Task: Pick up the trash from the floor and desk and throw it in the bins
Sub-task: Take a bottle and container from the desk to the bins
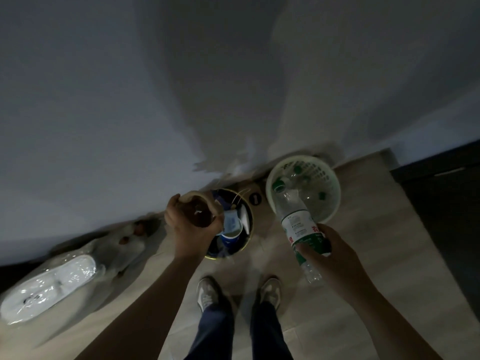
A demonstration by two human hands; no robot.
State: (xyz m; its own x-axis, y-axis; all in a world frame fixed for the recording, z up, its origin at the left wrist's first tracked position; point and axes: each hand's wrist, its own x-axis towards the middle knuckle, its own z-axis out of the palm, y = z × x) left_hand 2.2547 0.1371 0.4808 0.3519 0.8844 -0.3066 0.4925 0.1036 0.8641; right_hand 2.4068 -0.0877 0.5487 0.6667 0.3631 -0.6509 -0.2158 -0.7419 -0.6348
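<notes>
Plastic bottle [298,224] and a brownish item [201,214] are both held above the bins, so the task looks to have reached the drop for these two pieces; neither is released yet. The right hand [337,258] wraps its fingers [304,249] round the bottle's lower body. The green-capped neck points over the near rim of the pale green basket [337,196], which already holds bottles and green caps. The left hand [191,227] curls round the brownish item, which the dim light leaves unidentifiable, just over the left edge of the dark round bin [251,224]. A blue cup [231,239] and a face mask [231,222] lie inside that bin. A plastic-wrapped white bundle [49,289] lies on the floor [376,229] to the left by the wall; whether it counts as trash cannot be told. No bench is in view.
</notes>
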